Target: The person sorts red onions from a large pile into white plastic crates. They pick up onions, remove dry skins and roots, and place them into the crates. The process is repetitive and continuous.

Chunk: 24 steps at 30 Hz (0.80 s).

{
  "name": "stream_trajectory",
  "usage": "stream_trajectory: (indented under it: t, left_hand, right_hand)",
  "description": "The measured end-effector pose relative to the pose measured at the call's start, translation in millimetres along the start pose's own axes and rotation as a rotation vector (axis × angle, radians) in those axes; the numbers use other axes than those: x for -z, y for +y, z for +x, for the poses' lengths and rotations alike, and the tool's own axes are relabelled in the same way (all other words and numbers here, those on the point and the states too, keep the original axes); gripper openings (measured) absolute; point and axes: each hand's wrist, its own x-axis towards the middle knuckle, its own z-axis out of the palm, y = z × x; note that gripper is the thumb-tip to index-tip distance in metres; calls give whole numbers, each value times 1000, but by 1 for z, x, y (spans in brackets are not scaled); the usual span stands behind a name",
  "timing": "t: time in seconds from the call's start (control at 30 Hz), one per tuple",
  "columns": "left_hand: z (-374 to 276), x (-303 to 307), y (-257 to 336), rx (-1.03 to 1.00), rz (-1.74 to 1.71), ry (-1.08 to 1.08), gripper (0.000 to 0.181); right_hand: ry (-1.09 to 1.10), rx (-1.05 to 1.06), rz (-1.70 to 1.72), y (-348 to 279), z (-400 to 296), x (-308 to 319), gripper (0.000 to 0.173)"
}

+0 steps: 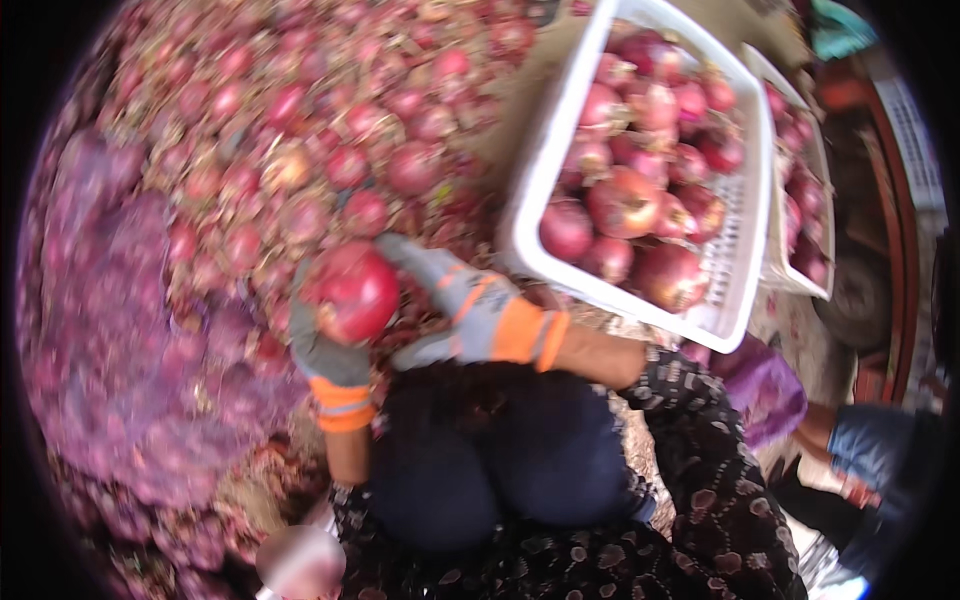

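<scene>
Both of my hands wear grey work gloves with orange cuffs. A large red onion (355,291) rests in my left hand (330,367), which curls around its lower left side. My right hand (457,300) is just right of the onion, its fingertips near the onion's upper edge; whether they touch it I cannot tell. Under and beyond my hands spreads a heap of red onions (289,169) with dry skins and stalks. A white plastic crate (637,304) partly filled with red onions stands at the upper right, close to my right hand.
Purple mesh netting (127,322) with onions lies at the left. Behind the white crate is a second crate (825,262) of onions. A purple mesh bag (761,390), a wheel (855,292) and another person's bare leg and denim clothing (874,442) appear at the right.
</scene>
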Motion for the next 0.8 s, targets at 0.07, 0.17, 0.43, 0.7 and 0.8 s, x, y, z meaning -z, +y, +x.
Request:
stream_trajectory:
  t: [0.07, 0.17, 0.43, 0.7, 0.8]
  left_hand:
    - [-7, -25, 10, 5, 20, -66, 47]
    - [-3, -24, 0, -276, 844, -111, 46]
    - [-18, -51, -16, -328, 1345, -467, 37]
    - [-31, -100, -20, 336, 976, -196, 26]
    - [-29, -102, -32, 340, 957, -206, 27]
  right_hand:
    - [108, 87, -142, -16, 14, -8, 104]
    - [200, -167, 63, -23, 11, 2, 80]
    - [273, -58, 1084, -29, -53, 75, 51]
    - [838, -80, 97, 12, -140, 234, 46]
    - [960, -190, 68, 48, -149, 271, 53]
